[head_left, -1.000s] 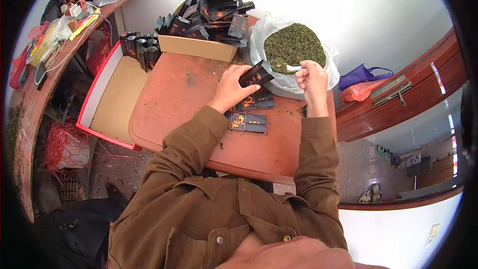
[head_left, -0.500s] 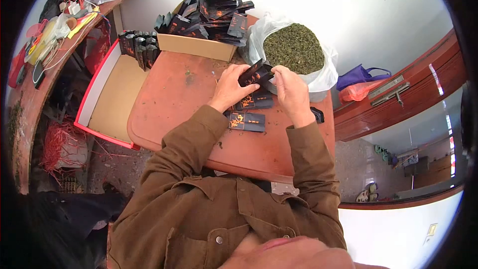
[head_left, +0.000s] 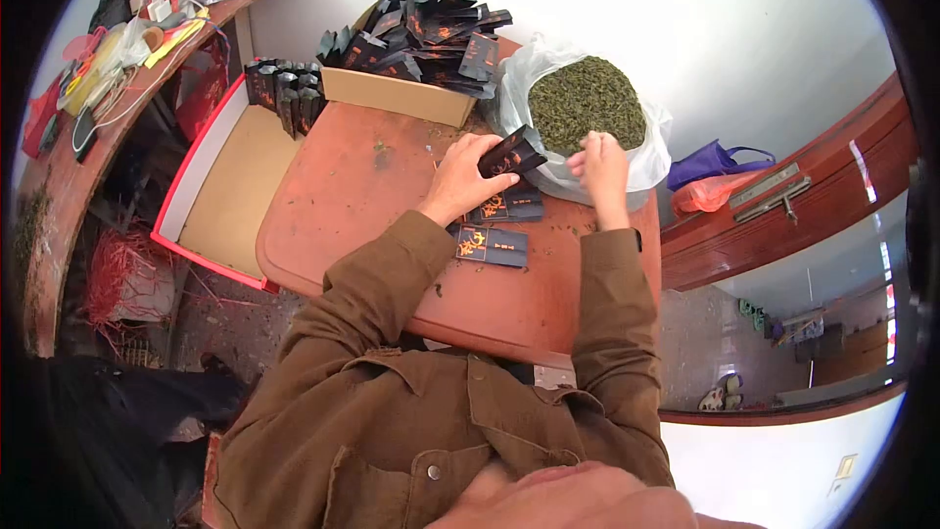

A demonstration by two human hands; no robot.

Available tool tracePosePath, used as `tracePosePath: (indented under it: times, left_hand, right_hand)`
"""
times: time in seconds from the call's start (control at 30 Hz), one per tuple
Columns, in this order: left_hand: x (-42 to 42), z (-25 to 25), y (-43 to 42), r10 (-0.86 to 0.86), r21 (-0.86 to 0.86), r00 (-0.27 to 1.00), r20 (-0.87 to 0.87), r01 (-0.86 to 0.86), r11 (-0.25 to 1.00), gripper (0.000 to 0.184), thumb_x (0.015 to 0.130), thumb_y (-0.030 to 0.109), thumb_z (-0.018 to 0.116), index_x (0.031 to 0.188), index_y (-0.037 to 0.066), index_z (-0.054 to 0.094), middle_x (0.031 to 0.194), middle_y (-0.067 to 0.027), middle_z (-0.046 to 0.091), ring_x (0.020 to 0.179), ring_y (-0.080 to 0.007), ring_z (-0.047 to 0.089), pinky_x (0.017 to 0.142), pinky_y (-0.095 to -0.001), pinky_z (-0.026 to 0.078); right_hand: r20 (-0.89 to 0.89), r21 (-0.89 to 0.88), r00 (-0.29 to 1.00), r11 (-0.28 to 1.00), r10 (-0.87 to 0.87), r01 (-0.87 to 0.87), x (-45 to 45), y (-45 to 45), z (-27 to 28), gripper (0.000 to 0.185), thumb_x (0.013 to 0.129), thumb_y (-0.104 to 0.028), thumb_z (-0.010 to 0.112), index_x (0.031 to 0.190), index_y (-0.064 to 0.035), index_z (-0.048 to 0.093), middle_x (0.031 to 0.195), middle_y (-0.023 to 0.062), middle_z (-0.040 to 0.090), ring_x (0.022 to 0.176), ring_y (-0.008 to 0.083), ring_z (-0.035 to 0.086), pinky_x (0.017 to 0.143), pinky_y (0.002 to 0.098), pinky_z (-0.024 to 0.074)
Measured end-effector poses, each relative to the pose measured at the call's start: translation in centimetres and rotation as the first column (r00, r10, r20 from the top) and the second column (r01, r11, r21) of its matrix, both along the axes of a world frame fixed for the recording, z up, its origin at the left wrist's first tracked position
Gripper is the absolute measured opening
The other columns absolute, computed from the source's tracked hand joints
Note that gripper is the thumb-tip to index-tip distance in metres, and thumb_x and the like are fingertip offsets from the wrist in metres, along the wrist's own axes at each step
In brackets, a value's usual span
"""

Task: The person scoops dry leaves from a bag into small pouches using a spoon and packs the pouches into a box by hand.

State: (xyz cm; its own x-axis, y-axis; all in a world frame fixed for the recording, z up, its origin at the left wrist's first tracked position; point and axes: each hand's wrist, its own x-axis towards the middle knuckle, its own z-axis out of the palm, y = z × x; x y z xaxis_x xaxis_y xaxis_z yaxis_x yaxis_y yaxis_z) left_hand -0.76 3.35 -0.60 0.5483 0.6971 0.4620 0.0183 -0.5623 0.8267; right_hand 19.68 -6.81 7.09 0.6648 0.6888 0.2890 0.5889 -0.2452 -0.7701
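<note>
Black pouch in the left hand (head_left: 458,178), right hand (head_left: 603,174) by the dried leaves (head_left: 576,96).
The left grip pinches the black pouch (head_left: 509,153), tilted above the bench (head_left: 343,186), beside the plastic bag (head_left: 513,88) of leaves; the right fingers are curled and blurred, so I cannot tell whether they press together or pinch anything.

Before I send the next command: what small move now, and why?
Probably lower the right hand into the dried leaves: it hovers at their near edge, while the left hand holds a black pouch with its flared end toward them. Whether the right hand already holds anything is unclear.
</note>
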Motion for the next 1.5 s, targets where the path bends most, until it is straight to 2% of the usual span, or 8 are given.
tracePosePath:
  times: [0.53, 0.77, 0.83, 0.97, 1.07, 1.17, 1.37, 1.5]
  left_hand:
    - [-0.1, 0.2, 0.1, -0.039, -0.029, 0.999, -0.022, 0.039, 0.999, 0.058, 0.076, 0.033, 0.081, 0.124, 0.007, 0.061, 0.116, -0.0131, 0.059, 0.114, -0.0341, 0.054, 0.097, -0.0432, 0.044]
    - [0.0, -0.1, 0.1, 0.003, 0.031, 0.998, -0.06, -0.001, 1.0, 0.059, 0.077, 0.033, 0.082, 0.125, 0.006, 0.06, 0.117, -0.011, 0.06, 0.116, -0.0299, 0.055, 0.097, -0.0406, 0.045]
    - [0.0, -0.1, 0.0, 0.016, 0.05, 0.998, -0.058, -0.013, 0.999, 0.059, 0.077, 0.033, 0.081, 0.125, 0.006, 0.06, 0.117, -0.0111, 0.06, 0.115, -0.03, 0.056, 0.097, -0.0407, 0.045]
    - [0.0, -0.2, 0.1, 0.019, 0.054, 0.997, -0.071, -0.015, 0.998, 0.059, 0.077, 0.033, 0.082, 0.125, 0.007, 0.06, 0.116, -0.0112, 0.06, 0.114, -0.03, 0.056, 0.097, -0.0403, 0.045]
    - [0.0, -0.1, 0.1, 0.007, 0.043, 0.998, -0.07, -0.004, 0.999, 0.059, 0.077, 0.034, 0.082, 0.125, 0.007, 0.06, 0.116, -0.0121, 0.059, 0.115, -0.0313, 0.055, 0.097, -0.0415, 0.045]
    - [0.0, -0.1, 0.1, 0.002, 0.022, 0.999, -0.047, -0.001, 1.0, 0.059, 0.076, 0.034, 0.082, 0.125, 0.008, 0.061, 0.116, -0.0128, 0.059, 0.115, -0.0328, 0.054, 0.098, -0.0429, 0.044]
    - [-0.1, 0.1, 0.1, 0.026, 0.05, 0.997, -0.073, -0.022, 0.999, 0.059, 0.077, 0.034, 0.081, 0.125, 0.007, 0.06, 0.115, -0.0111, 0.06, 0.112, -0.0297, 0.057, 0.095, -0.0406, 0.047]
    - [-0.1, 0.0, 0.0, 0.028, 0.061, 0.998, -0.061, -0.025, 0.998, 0.059, 0.077, 0.034, 0.082, 0.125, 0.005, 0.06, 0.116, -0.0112, 0.06, 0.113, -0.0295, 0.057, 0.094, -0.0404, 0.046]
  right_hand:
    - [-0.406, 0.42, 0.908, 0.904, 0.105, 0.083, 0.3, -2.2, 0.5, 0.026, 0.105, -0.024, 0.043, 0.1, -0.0019, 0.056, 0.067, 0.0089, 0.064, 0.049, 0.0094, 0.053, 0.041, 0.0224, 0.0385]
    - [-0.401, 0.39, 0.893, 0.92, 0.202, -0.033, -1.7, -3.0, 2.6, 0.025, 0.105, -0.024, 0.044, 0.1, -0.0026, 0.056, 0.067, 0.0088, 0.065, 0.05, 0.0087, 0.053, 0.042, 0.0217, 0.0391]
    - [-0.36, 0.32, 0.919, 0.946, 0.162, -0.041, -3.1, -2.8, 3.0, 0.025, 0.105, -0.024, 0.044, 0.1, -0.0031, 0.057, 0.068, 0.0077, 0.066, 0.051, 0.008, 0.054, 0.044, 0.0216, 0.0414]
    - [0.095, 0.183, 0.988, 0.974, 0.119, -0.135, -5.3, -2.4, 2.1, 0.025, 0.104, -0.024, 0.046, 0.1, -0.0031, 0.058, 0.068, 0.0115, 0.067, 0.056, 0.019, 0.063, 0.054, 0.0317, 0.0494]
    - [0.469, 0.019, 0.862, 0.974, 0.192, -0.227, -7.5, -2.7, 2.9, 0.022, 0.103, -0.024, 0.05, 0.103, -0.004, 0.059, 0.071, 0.0175, 0.066, 0.068, 0.0319, 0.069, 0.064, 0.0429, 0.0515]
    - [0.654, 0.041, 0.74, 0.969, 0.159, -0.245, -7.4, -3.0, 2.6, 0.022, 0.103, -0.024, 0.051, 0.104, -0.0044, 0.06, 0.07, 0.0154, 0.066, 0.068, 0.0299, 0.069, 0.064, 0.0409, 0.0518]
    - [0.374, 0.171, 0.927, 0.984, -0.026, -0.041, -4.4, -3.9, 5.5, 0.024, 0.104, -0.023, 0.049, 0.102, -0.0027, 0.061, 0.065, 0.0085, 0.064, 0.06, 0.0184, 0.064, 0.059, 0.0324, 0.0499]
    - [0.148, 0.005, 0.989, 1.0, -0.017, 0.017, -1.5, -3.7, 5.0, 0.031, 0.104, -0.026, 0.049, 0.094, -0.0002, 0.062, 0.063, 0.0067, 0.066, 0.054, 0.0121, 0.06, 0.053, 0.0295, 0.0472]
